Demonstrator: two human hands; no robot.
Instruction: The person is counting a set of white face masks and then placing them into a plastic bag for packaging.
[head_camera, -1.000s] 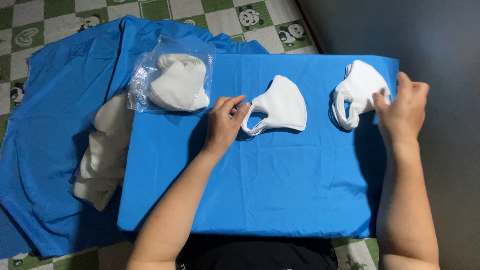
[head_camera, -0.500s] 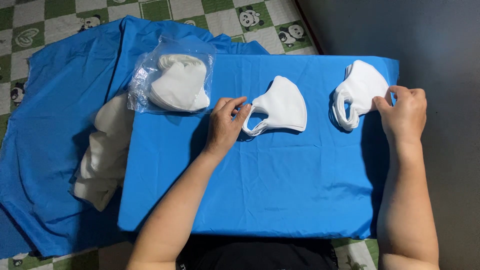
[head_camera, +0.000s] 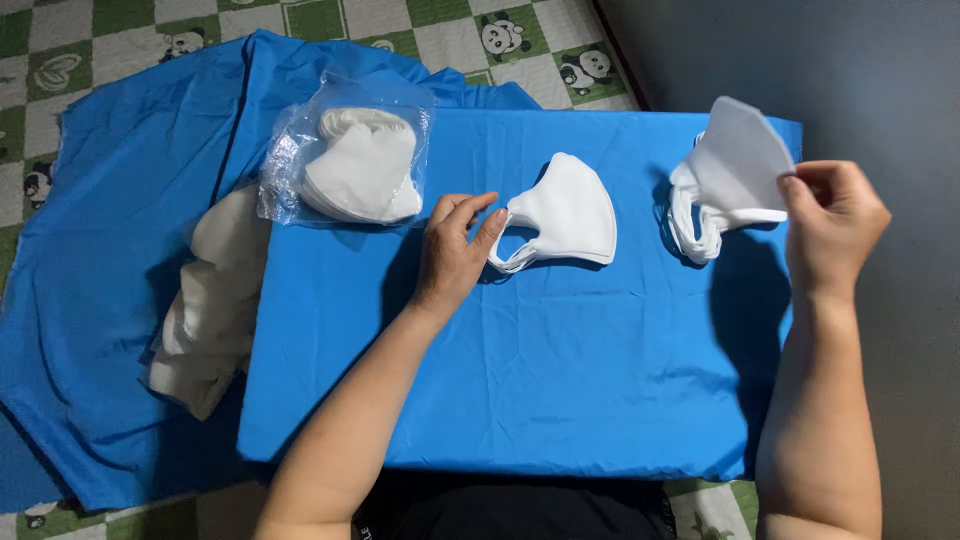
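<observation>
Hands at a blue cloth-covered board (head_camera: 520, 400): left hand (head_camera: 452, 250), fingers loosely spread, rests against a folded white fabric face mask (head_camera: 565, 210) at centre; right hand (head_camera: 835, 215) pinches a second white mask (head_camera: 735, 160), lifted above a small mask pile (head_camera: 690, 225).

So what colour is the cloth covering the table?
Bright blue cloth, plain, seen in the head view.

Low table (head_camera: 520, 400), fully covered with a blue cloth (head_camera: 100, 300) that spills off its left edge onto the patterned floor. On it: clear bag of white masks (head_camera: 350, 160) at the far left corner, overhanging; one white mask (head_camera: 565, 210) at the far edge, centre; small stack of masks (head_camera: 690, 215) near the far right corner.
</observation>
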